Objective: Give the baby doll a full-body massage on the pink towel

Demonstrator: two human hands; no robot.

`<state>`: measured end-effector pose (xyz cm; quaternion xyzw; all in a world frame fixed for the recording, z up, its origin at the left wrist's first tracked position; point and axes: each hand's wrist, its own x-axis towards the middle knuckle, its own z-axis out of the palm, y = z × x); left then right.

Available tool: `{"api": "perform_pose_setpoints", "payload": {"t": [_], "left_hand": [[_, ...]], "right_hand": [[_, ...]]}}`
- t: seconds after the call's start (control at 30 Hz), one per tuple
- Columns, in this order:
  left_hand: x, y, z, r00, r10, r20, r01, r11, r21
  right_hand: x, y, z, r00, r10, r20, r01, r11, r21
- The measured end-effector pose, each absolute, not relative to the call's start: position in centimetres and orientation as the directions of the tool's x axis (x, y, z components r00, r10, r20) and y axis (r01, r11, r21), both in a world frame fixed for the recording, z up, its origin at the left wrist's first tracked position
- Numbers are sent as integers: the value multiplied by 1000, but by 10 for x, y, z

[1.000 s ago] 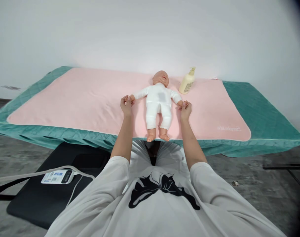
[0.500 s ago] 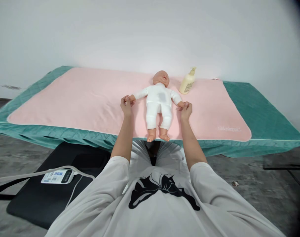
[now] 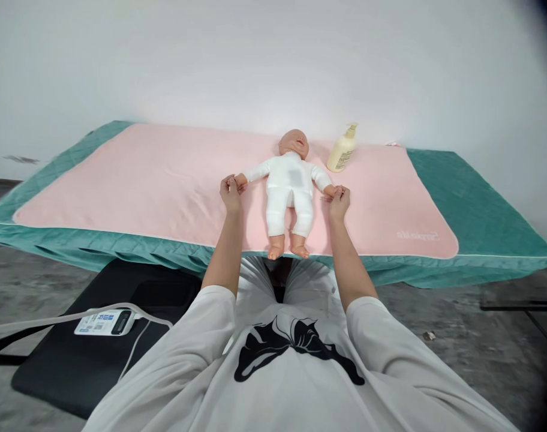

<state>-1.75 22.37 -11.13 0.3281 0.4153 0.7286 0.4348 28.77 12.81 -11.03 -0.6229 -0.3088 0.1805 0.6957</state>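
1. L hand (image 3: 230, 193) grips one hand of a doll (image 3: 290, 183); R hand (image 3: 340, 205) grips the other, the two well apart.
2. Doll, in wht, lies face-up btwn them on a pink mat (image 3: 134, 180), feet at nr edge.
3. Pale-yellow pump btl (image 3: 340, 152) stands on mat nr doll's head, R side; opaque, contents can't be seen.
4. Under mat: green cover (image 3: 475, 204).
5. Below, L: wht device (image 3: 103, 322) w/ cable (image 3: 44, 322) on blk seat (image 3: 62, 375).
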Motion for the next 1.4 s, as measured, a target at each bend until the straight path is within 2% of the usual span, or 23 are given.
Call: {"api": "perform_pose_setpoints", "payload": {"t": [0.13,0.3,0.67,0.97,1.27,1.4], "left_hand": [[-17,224,-111,-407,906,119,-356,-277,893],[-17,224,-111,-416,903,108,-356,-271,895],[-18,220,-108,-401,911,96,-373,-258,891],[-18,217,-109,-398,912,101,-375,-262,889],[-17,210,-105,-419,899,129,-305,-273,912],[-17,209,-103,-427,897,112,-248,-235,940]], "right_hand": [[289,127,-112,745,606,278,230,158,-960],[291,128,-116,742,597,305,260,163,-952],[290,127,-119,731,627,270,209,172,-963],[290,124,-119,720,635,281,248,143,-958],[285,120,-115,735,643,213,196,100,-976],[288,121,-118,747,624,229,231,80,-970]]}}
